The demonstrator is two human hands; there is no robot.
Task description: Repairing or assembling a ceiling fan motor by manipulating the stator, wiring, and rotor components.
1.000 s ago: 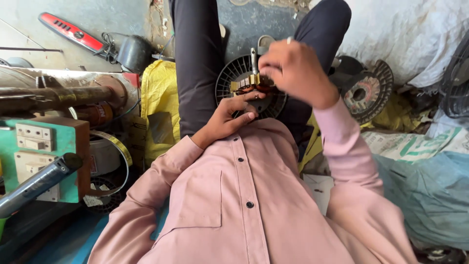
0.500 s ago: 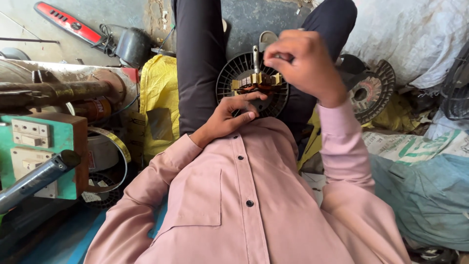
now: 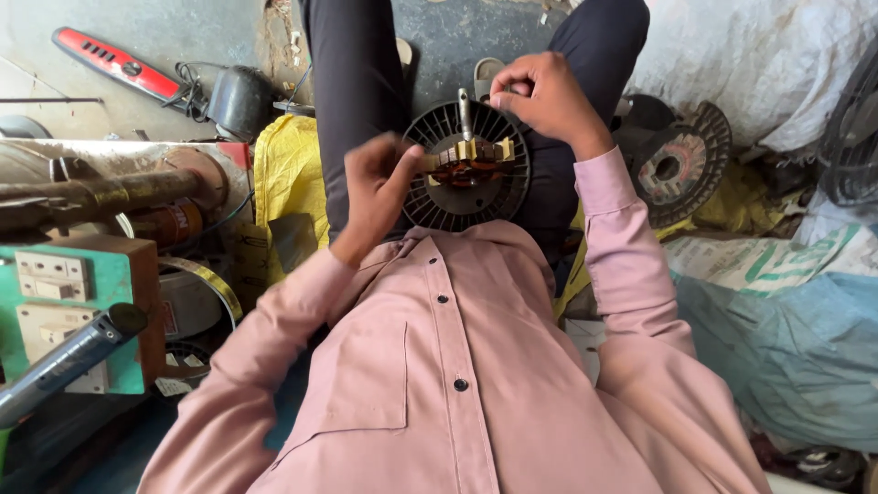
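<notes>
Left hand [image 3: 380, 187], right hand [image 3: 544, 96] on one motor stator [image 3: 466, 165].

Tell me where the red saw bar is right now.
In the head view, the red saw bar lies on the floor at the top left, far left of the left hand, with a dark round housing just to its right.

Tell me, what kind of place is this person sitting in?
Probably a small repair workshop for electric motors or fans. A round black finned motor part with copper windings sits in the person's lap, another motor part lies on the floor, and a green switch board stands nearby.
</notes>
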